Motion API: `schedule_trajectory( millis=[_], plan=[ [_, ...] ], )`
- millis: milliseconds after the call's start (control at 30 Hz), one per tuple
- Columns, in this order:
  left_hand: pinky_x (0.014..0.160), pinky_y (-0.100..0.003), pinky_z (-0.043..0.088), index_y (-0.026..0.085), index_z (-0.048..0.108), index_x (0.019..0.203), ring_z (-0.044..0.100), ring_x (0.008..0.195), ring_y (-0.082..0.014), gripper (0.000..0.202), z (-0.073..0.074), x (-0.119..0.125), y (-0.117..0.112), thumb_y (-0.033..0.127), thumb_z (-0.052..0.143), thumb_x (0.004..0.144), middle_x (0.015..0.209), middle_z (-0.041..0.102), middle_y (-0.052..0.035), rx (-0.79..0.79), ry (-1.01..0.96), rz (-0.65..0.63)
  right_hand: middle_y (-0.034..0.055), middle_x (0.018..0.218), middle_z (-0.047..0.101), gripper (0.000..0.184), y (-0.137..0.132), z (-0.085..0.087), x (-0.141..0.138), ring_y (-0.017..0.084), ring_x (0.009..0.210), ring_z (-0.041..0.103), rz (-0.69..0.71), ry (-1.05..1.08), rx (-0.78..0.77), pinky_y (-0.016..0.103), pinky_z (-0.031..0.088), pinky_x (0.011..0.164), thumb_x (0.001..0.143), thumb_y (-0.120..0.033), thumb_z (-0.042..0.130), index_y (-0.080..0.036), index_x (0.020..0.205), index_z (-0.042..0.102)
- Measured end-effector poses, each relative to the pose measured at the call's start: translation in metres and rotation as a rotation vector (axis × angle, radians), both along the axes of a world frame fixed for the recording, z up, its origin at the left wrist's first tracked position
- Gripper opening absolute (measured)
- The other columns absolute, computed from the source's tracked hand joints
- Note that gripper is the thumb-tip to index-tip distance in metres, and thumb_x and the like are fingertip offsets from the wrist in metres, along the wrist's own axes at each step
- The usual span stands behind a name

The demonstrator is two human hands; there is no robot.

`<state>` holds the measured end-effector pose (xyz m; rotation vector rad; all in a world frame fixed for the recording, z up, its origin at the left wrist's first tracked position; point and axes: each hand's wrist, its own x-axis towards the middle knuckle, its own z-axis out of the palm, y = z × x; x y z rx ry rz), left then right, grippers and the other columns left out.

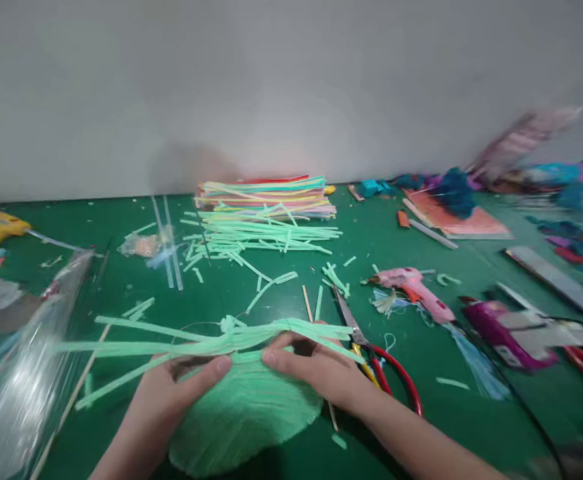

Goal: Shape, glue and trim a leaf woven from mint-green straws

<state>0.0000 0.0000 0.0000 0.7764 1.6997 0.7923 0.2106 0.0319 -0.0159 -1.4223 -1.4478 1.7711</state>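
Note:
Mint-green pipe cleaners (251, 339) lie in a loose bundle crosswise before me, their ends sticking out to both sides. Below them hangs a rounded, ribbed mint-green piece (244, 413) that looks built of the same strands. My left hand (184, 380) is closed on its upper left edge, thumb on top. My right hand (311, 363) pinches the upper right edge, with fingers curled behind the bundle. Whether the bundle and the rounded piece are joined is hidden. Close to my right hand lie red-handled scissors (388, 373).
Pipe cleaners in several colours (266, 199) are stacked by the wall. A pink glue gun (416, 290) and a purple packet (508, 333) lie right, near a black cord (516, 400). Left are a yellow glue gun (1, 230), clear plastic wrap (36, 367) and a thin stick (71, 400).

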Motion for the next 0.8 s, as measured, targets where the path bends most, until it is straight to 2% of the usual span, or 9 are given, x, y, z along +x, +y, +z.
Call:
schedule_trajectory(
  millis=[233,367,467,633,800],
  plan=[
    [0.086,-0.047,0.056,0.02,0.08,0.079,0.073,0.091,-0.0365,0.035,0.0005,0.0,-0.0033,0.045,0.083,0.054,0.089,0.08,-0.0092,-0.005,-0.035,0.005,-0.0009,0.089,0.073,0.032,-0.001,0.0051,0.0007,0.023,0.092,0.065,0.05,-0.055,0.044,0.036,0.047,0.085,0.074,-0.056,0.073,-0.027,0.087,0.076],
    [0.087,-0.044,0.056,0.02,0.081,0.077,0.074,0.089,-0.0354,0.036,0.0028,-0.0012,-0.0046,0.047,0.084,0.054,0.086,0.08,-0.0096,0.016,-0.032,0.008,-0.0002,0.097,0.074,0.032,-0.0005,0.0066,-0.0026,0.023,0.097,0.066,0.082,0.035,0.077,0.036,0.048,0.088,0.075,-0.053,0.074,-0.027,0.094,0.075],
    [0.09,-0.045,0.055,0.019,0.081,0.074,0.073,0.091,-0.0373,0.037,0.0038,-0.0005,-0.0055,0.049,0.084,0.052,0.083,0.08,-0.0099,0.034,0.025,-0.002,0.0001,0.098,0.075,0.029,-0.0006,0.0073,-0.0057,0.023,0.097,0.067,0.057,0.098,0.109,0.035,0.048,0.09,0.075,-0.051,0.074,-0.026,0.09,0.076],
    [0.084,-0.042,0.058,0.02,0.079,0.067,0.074,0.086,-0.0372,0.036,0.0036,0.0036,-0.0069,0.048,0.087,0.047,0.076,0.08,-0.0087,0.091,0.082,0.024,0.0027,0.084,0.076,0.029,-0.0036,0.0082,-0.0077,0.024,0.088,0.069,0.027,0.033,0.126,0.035,0.051,0.082,0.072,-0.05,0.074,-0.022,0.08,0.077],
    [0.09,-0.043,0.056,0.019,0.081,0.075,0.073,0.091,-0.0368,0.041,-0.0036,-0.0009,-0.0055,0.052,0.086,0.05,0.082,0.08,-0.0087,0.059,0.051,-0.006,0.0002,0.089,0.073,0.029,-0.0024,0.008,-0.0025,0.023,0.09,0.066,0.042,-0.053,0.128,0.035,0.048,0.082,0.074,-0.052,0.071,-0.025,0.085,0.074]
  ],
)
